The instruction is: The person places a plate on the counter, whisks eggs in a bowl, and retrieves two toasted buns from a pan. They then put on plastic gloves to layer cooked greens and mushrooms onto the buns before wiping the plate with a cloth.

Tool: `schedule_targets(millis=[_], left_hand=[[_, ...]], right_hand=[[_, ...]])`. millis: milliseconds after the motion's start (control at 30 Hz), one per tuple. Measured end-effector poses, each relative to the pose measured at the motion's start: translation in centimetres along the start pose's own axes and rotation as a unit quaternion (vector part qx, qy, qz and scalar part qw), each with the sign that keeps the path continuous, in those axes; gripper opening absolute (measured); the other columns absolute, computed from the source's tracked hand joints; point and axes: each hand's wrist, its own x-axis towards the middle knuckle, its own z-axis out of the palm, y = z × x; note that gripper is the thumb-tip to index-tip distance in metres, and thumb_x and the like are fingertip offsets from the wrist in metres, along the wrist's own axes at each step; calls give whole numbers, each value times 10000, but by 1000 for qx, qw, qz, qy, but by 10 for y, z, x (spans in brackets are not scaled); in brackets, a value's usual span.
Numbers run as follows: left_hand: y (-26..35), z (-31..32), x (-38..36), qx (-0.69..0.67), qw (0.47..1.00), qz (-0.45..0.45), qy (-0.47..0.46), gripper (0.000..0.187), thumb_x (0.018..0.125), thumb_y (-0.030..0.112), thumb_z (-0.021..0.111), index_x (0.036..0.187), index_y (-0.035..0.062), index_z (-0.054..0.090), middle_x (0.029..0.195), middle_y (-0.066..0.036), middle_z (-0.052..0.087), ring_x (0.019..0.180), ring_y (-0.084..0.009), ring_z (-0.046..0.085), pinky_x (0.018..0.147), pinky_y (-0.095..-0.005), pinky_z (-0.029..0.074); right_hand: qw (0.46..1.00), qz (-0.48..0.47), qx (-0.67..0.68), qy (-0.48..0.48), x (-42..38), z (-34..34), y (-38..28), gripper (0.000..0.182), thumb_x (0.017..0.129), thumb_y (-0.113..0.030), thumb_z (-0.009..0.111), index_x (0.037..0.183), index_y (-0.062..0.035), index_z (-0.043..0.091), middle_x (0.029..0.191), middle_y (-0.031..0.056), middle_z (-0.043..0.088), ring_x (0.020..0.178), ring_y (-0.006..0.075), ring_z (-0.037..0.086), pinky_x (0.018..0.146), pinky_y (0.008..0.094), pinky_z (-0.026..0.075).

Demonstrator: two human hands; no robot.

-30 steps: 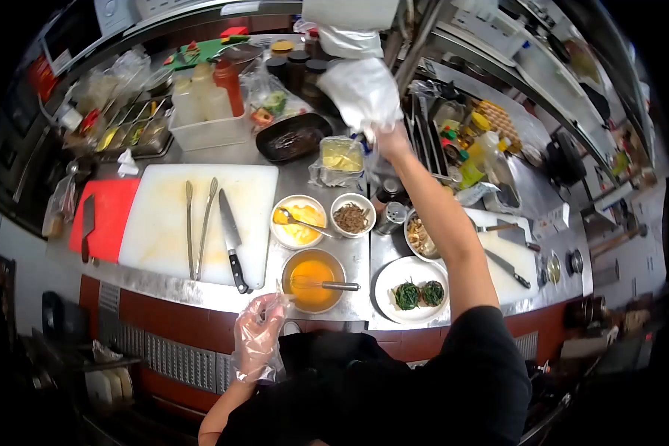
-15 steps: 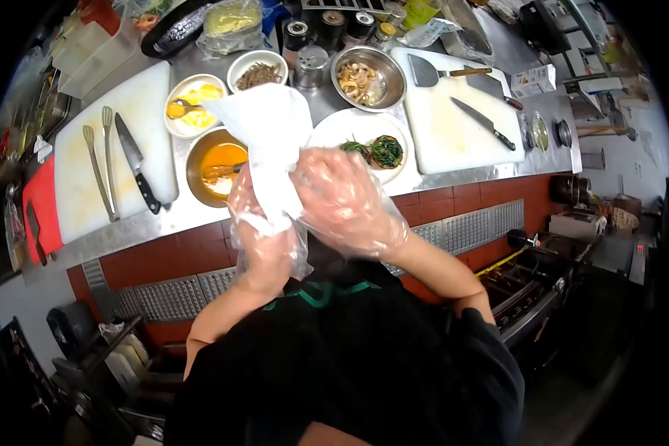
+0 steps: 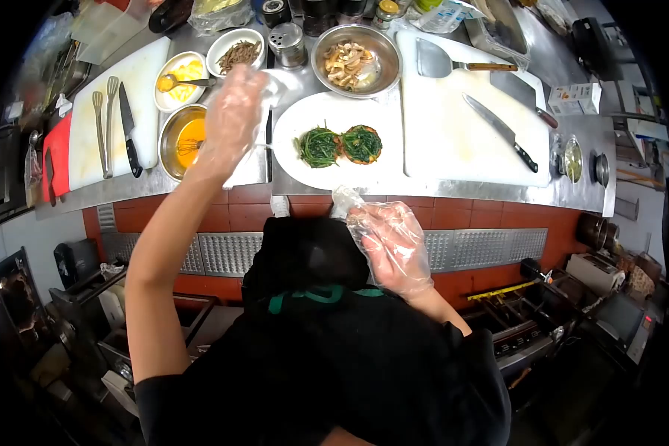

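Note:
My left hand (image 3: pixel 234 119), in a clear plastic glove, reaches over the counter beside the bowl of dark shredded food (image 3: pixel 239 55). Its fingers are curled and slightly blurred, closed on a white cloth (image 3: pixel 278 88) that is partly hidden behind them. My right hand (image 3: pixel 394 249), also gloved, is held in front of the counter edge, palm up, with loosely bent fingers apart and nothing visible in them. Beyond it, the white oval plate (image 3: pixel 305 111) bears two rounds topped with cooked greens (image 3: pixel 318 147).
Left are a metal bowl of orange liquid with a whisk (image 3: pixel 189 145), a yellow-food bowl with a spoon (image 3: pixel 182 80), and a cutting board (image 3: pixel 89 152) with a knife (image 3: pixel 128 126). Right of the sliced-food bowl (image 3: pixel 353 65) lies another board (image 3: pixel 453 149) with a knife (image 3: pixel 502 132) and spatula (image 3: pixel 435 59).
My hands, together on the white cloth before, have parted. The left has moved forward with the cloth; the right has let go and drawn back. The whole plate now shows.

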Motion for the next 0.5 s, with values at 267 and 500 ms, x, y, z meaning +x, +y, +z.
schedule_targets(millis=[267,500], left_hand=[[-6,86,22,-107,967,189,-135,210,854,172,479,1036,93,546,1008,-147,535,888,-347,562,762,-425,493],[-32,111,6,-188,954,225,-68,320,867,319,446,1060,73,515,992,-167,530,927,-368,518,829,-473,412]], right_hand=[[994,89,18,63,-29,-4,-1,263,762,-31,545,999,8,653,985,163,631,852,326,563,788,394,443],[990,108,5,92,-42,1,3,225,780,-32,548,977,16,647,973,166,633,867,331,569,788,395,447]])
